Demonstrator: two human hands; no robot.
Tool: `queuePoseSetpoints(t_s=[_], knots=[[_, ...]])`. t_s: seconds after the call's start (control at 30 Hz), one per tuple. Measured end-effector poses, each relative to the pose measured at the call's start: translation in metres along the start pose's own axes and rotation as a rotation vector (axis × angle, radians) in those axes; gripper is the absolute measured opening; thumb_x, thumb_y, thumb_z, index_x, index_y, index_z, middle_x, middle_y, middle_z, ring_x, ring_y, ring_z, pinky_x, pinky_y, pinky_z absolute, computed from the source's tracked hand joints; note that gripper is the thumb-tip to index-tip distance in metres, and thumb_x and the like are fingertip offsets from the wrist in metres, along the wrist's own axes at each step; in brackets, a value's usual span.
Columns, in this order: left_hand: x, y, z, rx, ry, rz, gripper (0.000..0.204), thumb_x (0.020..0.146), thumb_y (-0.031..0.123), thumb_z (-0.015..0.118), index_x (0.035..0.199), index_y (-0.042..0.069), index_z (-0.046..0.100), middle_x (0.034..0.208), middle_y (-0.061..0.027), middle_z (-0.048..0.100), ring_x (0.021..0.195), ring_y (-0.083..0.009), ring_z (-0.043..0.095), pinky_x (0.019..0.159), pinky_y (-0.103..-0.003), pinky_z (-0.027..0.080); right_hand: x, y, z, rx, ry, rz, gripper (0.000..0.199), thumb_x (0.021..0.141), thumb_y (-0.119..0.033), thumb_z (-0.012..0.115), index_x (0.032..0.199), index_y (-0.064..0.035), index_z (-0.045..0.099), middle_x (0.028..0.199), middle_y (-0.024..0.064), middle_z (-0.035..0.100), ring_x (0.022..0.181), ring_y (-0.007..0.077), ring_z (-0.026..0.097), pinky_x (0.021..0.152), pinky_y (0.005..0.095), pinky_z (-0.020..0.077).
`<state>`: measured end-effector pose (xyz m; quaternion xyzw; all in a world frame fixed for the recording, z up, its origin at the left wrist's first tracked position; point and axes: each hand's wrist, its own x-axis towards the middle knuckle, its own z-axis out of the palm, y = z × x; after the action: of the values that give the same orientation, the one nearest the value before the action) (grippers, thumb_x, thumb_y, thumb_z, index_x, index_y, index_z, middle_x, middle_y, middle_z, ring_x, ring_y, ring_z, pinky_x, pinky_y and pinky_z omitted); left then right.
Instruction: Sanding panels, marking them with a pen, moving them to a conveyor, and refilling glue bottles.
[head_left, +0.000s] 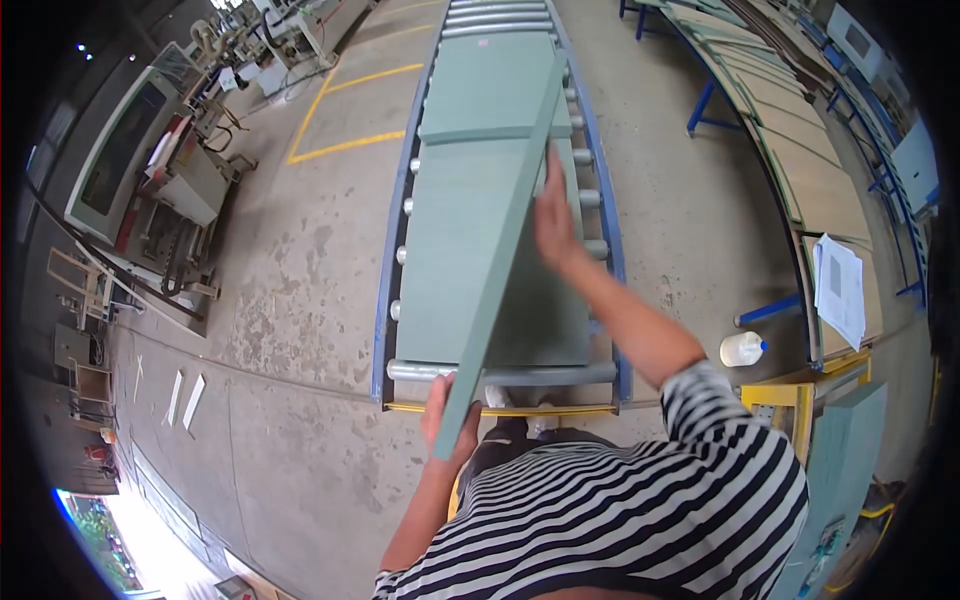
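Head camera view: I have both of the wearer's bare hands on my feed, with a long green board (495, 270) running between them. I see it as a narrow strip slanting from the near end of the roller conveyor (380, 350) up and to the right, over the flat panels. I can't tell from up here whether its underside touches them.

The left hand (434, 412) is curled around the board's near end, with parts of the hand showing on both sides, so I read that as a firm hold. The right hand (556, 220) is farther along, on the board's right side; its fingers are stretched out rather than curled, pointing away from the body. I can't tell how hard they press against it.

Under the board I get a near green panel (450, 240) and a far green panel (485, 85) lying end to end on the rollers, with dark shading on the near one's right part. A silver roller (415, 371) crosses just before the wearer. To the right I see a white jug (741, 349) with a blue cap on the floor, and papers (838, 290) on a bench of boards.
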<state>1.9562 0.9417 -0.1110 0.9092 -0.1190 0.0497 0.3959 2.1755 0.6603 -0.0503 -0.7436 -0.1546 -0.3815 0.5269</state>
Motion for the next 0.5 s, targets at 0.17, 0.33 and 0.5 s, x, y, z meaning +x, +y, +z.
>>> queuePoseSetpoints(t_s=[0.17,0.33,0.5], knots=[[0.031,0.032,-0.005,0.011,0.090,0.561,0.058,0.071,0.002,0.067,0.127,-0.006,0.051,0.093,-0.0217,0.067,0.076,-0.0374,0.067,0.067,-0.041,0.055,-0.101,-0.128,-0.019,-0.062,-0.274,-0.002,0.113,0.083,-0.072,0.050,0.151,0.0016,-0.002,0.157,0.0264,0.001,0.145,0.0420,0.002,0.117,0.0492,0.0105],[0.104,0.130,-0.033,-0.163,0.105,0.546,0.063,0.071,-0.002,0.064,0.133,-0.003,0.047,0.102,-0.0234,0.065,0.088,-0.0400,0.065,0.074,-0.043,0.053,-0.044,-0.161,-0.040,0.160,-0.120,0.217,0.107,0.080,-0.048,0.073,0.151,-0.0012,0.009,0.157,0.0217,0.009,0.144,0.0384,0.019,0.108,0.0499,0.0345],[0.177,0.201,-0.032,-0.454,0.104,0.504,0.062,0.075,-0.007,0.057,0.136,-0.005,0.042,0.116,-0.0285,0.058,0.105,-0.0445,0.057,0.091,-0.045,0.047,0.042,-0.167,-0.057,0.130,0.059,0.293,0.054,0.093,-0.020,0.062,0.138,0.0021,0.043,0.130,0.0181,0.056,0.119,0.0261,0.057,0.092,0.0327,0.0498]])
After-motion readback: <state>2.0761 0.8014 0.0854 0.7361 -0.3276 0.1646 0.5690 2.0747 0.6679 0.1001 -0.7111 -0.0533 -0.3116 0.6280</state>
